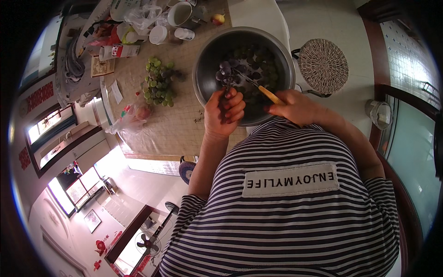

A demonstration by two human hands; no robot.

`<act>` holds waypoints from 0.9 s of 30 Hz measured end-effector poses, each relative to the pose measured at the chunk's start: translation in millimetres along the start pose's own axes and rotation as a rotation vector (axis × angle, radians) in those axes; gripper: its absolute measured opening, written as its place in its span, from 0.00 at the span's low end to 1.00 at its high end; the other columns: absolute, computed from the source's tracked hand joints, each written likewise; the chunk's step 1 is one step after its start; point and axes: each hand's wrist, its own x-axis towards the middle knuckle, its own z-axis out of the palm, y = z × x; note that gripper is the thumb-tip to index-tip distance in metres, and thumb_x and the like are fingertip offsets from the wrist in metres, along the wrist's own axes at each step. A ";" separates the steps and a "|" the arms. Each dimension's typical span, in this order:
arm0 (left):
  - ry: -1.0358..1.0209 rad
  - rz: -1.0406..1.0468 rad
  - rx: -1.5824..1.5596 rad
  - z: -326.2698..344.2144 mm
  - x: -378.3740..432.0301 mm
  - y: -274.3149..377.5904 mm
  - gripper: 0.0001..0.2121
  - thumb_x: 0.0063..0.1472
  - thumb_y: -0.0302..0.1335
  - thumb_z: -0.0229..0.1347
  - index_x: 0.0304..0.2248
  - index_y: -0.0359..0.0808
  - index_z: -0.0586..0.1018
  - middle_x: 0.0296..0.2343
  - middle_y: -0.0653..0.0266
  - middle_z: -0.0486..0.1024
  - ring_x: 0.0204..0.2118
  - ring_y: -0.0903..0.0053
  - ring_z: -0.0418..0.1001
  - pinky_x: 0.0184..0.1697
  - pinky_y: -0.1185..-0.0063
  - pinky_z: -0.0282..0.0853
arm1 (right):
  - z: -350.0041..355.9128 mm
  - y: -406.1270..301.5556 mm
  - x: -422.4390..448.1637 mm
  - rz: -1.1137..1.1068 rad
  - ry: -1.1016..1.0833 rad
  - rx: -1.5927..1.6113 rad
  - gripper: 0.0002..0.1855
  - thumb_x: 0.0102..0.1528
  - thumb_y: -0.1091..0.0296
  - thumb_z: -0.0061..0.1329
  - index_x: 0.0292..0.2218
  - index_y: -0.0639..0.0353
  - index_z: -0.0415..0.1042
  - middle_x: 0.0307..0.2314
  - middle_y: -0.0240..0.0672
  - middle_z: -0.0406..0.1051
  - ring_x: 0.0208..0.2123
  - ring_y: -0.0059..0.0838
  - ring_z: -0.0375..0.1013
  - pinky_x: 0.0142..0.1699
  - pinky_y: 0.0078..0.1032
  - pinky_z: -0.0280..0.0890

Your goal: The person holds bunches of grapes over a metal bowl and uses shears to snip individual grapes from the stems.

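Note:
My left hand [225, 110] grips the stem of a small bunch of purple grapes [226, 71] above a stainless steel basin [207, 57]. In my right hand [299, 107] is a pair of yellow-handled scissors [268, 94], its metal blades reaching in among the held grapes. Whether the blades touch a stalk is too small to tell. Loose green and dark grapes [271, 71] lie in the basin. A larger bunch of mostly green grapes [157, 85] rests on the table, left of the basin.
The table [173, 128] has a see-through cover. A metal mug [181, 15], a white-lidded jar [158, 34], a white bottle [184, 34] and a red-yellow fruit [217, 19] stand at its far side. A plastic bag [129, 117] lies left. A woven-topped stool [323, 65] stands right.

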 end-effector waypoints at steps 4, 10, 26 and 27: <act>0.051 0.012 -0.006 2.4 -0.2 0.1 0.10 0.62 0.31 0.37 0.24 0.39 0.62 0.15 0.74 0.54 0.12 0.89 0.49 0.10 0.89 0.44 | 3.1 -3.1 -2.2 0.016 0.057 -0.028 0.24 0.50 0.51 0.49 0.32 0.69 0.71 0.20 0.42 0.70 0.22 0.31 0.69 0.30 0.28 0.60; 0.031 0.012 -0.057 -4.5 0.7 3.6 0.11 0.62 0.33 0.38 0.24 0.38 0.64 0.15 0.74 0.53 0.14 0.87 0.49 0.11 0.89 0.45 | 1.5 1.8 -5.0 0.050 0.073 -0.038 0.23 0.50 0.52 0.50 0.31 0.71 0.70 0.20 0.44 0.70 0.22 0.33 0.69 0.29 0.29 0.60; 0.162 0.037 0.306 0.0 -4.6 2.0 0.11 0.61 0.34 0.37 0.24 0.38 0.63 0.15 0.73 0.54 0.13 0.86 0.49 0.11 0.87 0.44 | 0.6 -13.1 -7.8 0.086 0.158 -0.382 0.24 0.49 0.51 0.50 0.35 0.68 0.69 0.28 0.50 0.72 0.32 0.44 0.73 0.41 0.34 0.66; 0.177 0.039 0.316 0.0 -4.8 1.8 0.11 0.62 0.34 0.37 0.24 0.38 0.63 0.14 0.73 0.54 0.13 0.86 0.49 0.12 0.87 0.44 | 0.0 -12.3 -7.8 0.080 0.163 -0.395 0.24 0.49 0.52 0.50 0.35 0.68 0.69 0.27 0.49 0.72 0.32 0.43 0.73 0.40 0.34 0.66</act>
